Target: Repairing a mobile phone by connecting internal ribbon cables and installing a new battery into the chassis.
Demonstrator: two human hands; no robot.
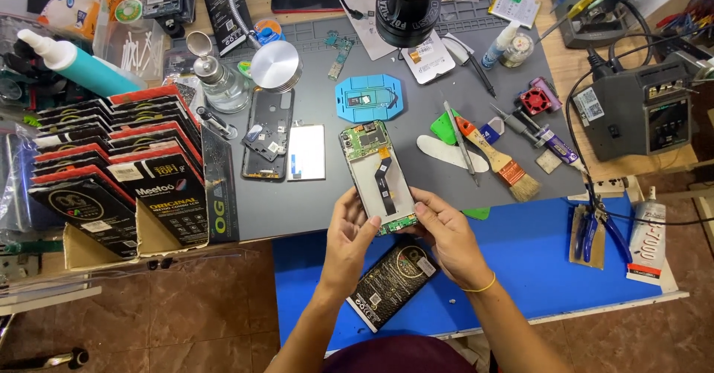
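An opened phone body (378, 176) with a green circuit board at its top and an orange flex cable down its white middle lies partly on the grey work mat (312, 202). My left hand (351, 235) grips its lower left edge. My right hand (445, 232) holds its lower right corner, thumb near the small green board at the bottom. A flat black box (393, 284) lies on the blue table (535, 254) just under my hands.
A phone back frame (268, 133) and a white battery (306, 152) lie to the left. A blue fixture (368, 98), brush (497, 157), tweezers, pliers (595, 228), glue tube (647, 243) and solder station (639, 109) sit to the right. Stacked black boxes (119, 172) stand at left; a microscope (407, 5) hangs above.
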